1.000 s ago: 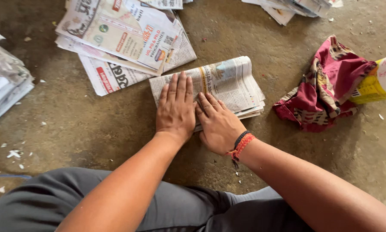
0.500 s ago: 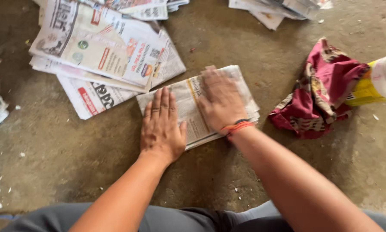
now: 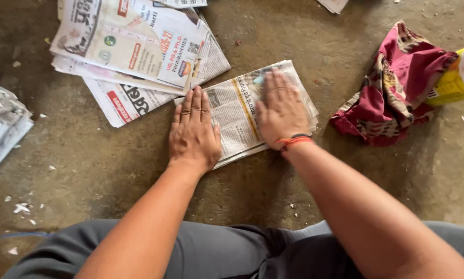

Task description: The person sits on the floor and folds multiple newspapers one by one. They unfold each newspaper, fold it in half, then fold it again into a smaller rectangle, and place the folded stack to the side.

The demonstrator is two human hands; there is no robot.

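Both my grips spread flat on the folded newspaper (image 3: pixel 242 111) on the floor (image 3: pixel 113 170), left hand (image 3: pixel 193 135) at its near-left end, right hand (image 3: pixel 282 109) mid-right, long axis running left-right, tilted.

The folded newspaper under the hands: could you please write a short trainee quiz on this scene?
1. True or false: both hands lie flat on the folded newspaper.
2. Which wrist wears the orange band?
3. What lies right of the newspaper: A) a red patterned cloth, B) a metal bucket?

Key: 1 true, left hand and right hand press it, palms down; 2 the right; 3 A.
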